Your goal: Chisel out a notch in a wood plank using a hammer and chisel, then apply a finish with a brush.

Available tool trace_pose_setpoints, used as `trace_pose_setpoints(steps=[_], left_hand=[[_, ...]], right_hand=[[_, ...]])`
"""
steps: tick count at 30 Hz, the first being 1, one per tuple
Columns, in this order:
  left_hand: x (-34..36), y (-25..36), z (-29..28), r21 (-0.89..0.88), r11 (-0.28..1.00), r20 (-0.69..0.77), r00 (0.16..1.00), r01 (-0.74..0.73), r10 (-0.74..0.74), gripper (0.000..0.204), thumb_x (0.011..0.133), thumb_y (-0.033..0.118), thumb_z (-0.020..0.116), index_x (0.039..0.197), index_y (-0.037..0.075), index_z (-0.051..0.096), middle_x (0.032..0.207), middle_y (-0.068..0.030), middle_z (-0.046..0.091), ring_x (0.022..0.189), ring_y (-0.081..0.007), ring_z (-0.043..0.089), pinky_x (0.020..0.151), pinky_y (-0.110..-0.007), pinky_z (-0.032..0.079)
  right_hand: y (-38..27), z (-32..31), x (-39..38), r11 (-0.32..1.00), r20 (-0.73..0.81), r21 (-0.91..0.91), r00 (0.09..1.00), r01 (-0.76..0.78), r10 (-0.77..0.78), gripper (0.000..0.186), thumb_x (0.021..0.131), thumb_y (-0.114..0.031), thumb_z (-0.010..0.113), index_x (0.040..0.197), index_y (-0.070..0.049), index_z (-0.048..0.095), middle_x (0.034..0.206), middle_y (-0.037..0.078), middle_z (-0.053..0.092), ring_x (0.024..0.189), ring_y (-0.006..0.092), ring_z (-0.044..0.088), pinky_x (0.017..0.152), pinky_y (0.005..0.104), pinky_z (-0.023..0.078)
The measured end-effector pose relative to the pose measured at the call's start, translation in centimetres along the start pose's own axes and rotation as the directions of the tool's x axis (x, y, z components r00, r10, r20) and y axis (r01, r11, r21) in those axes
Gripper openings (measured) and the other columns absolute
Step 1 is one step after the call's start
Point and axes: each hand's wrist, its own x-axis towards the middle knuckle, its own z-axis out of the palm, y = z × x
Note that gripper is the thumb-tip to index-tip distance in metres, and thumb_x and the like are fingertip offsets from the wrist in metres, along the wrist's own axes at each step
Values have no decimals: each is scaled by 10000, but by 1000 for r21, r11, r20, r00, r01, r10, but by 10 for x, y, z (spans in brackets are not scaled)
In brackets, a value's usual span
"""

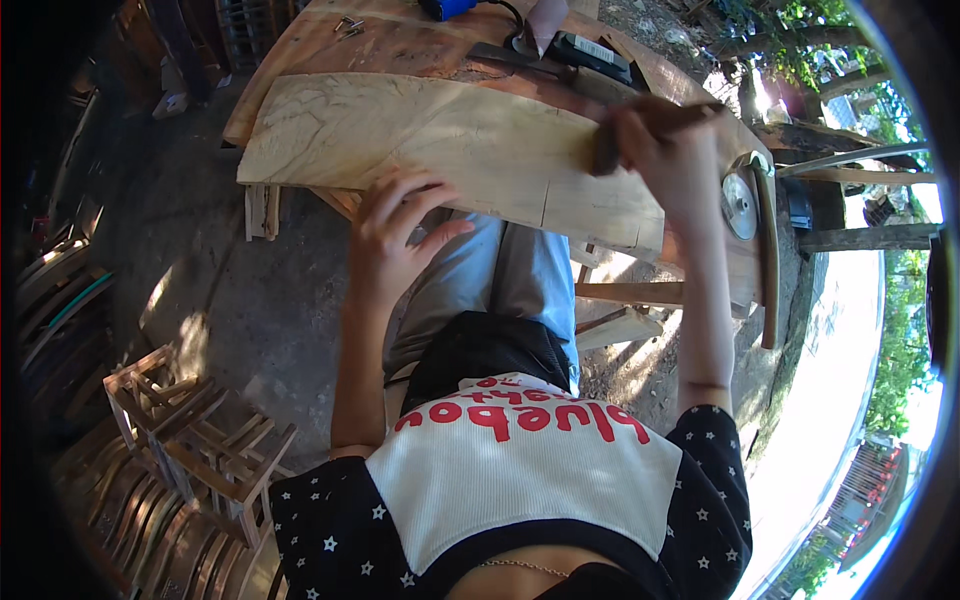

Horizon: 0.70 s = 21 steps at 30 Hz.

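Note:
A long pale wooden board with a curved edge lies across a reddish wooden table. My left hand is at the board's near edge, fingers spread, fingertips at the edge with nothing visible in them. My right hand is closed around a dark brown block on the right part of the board. What exactly the block is, I cannot tell.
Behind the board are a blue tool, a dark rectangular object and small bits. A metal disc and long strip are at the right. Wooden chair frames stand lower left on concrete floor.

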Motion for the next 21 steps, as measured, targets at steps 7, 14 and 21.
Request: trace_pose_setpoints(steps=[7,14,21], left_hand=[[-13,-24,19,58,996,-141,988,-61,69,285,607,260,779,839,170,640,813,44,599,845,-167,587,730,-321,439],[-14,-22,22,107,991,-163,981,-87,103,284,605,304,767,828,187,636,804,61,604,842,-148,585,749,-314,417],[-12,-21,19,96,990,-151,981,-105,119,291,584,240,794,813,141,645,800,25,624,813,-177,597,741,-316,430]], right_hand=[[-54,85,85,917,48,289,952,276,-301,137,760,-143,583,707,-22,619,703,195,627,776,255,650,653,371,503],[10,17,52,990,283,102,957,-102,70,176,879,-161,518,938,-35,626,650,29,611,538,72,574,469,194,452],[12,-23,28,915,180,-243,912,-321,368,176,846,-212,554,864,-73,659,594,38,594,519,105,585,493,242,465]])
